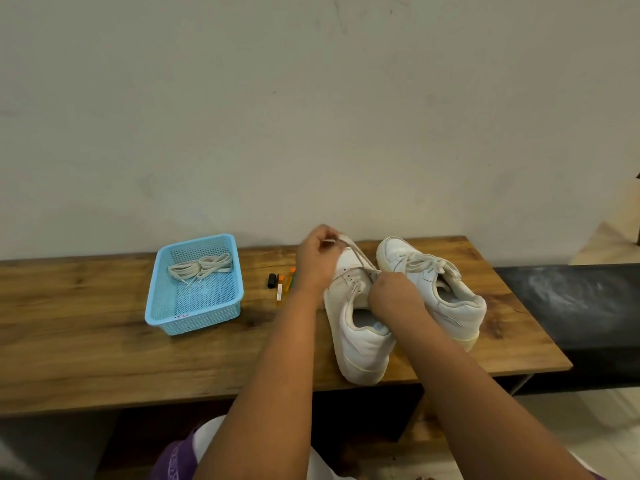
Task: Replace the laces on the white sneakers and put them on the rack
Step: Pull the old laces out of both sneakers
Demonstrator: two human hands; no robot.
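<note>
Far left on the wooden bench (pixel 86 344): a light-blue perforated basket (pixel 162 306), a bundle of cream laces (pixel 201 268) loose in its far half

Just right of the basket, near the bench's back edge: a small black cap (pixel 272 280) and a few orange and green pen-like sticks (pixel 282 287), too small to tell apart

Next, the left hand (pixel 317 261), fingers curled, pinching a lace end (pixel 341 241) drawn up and away over the toe of the near sneaker (pixel 356 337)

Right hand (pixel 394 296) clamped on that same sneaker at the eyelets and tongue, heel toward the camera; hands apart, one at each end of the lacing

Furthest right, touching or just beside it: the second sneaker (pixel 446 289), laced and tied, flat on the bench
</note>
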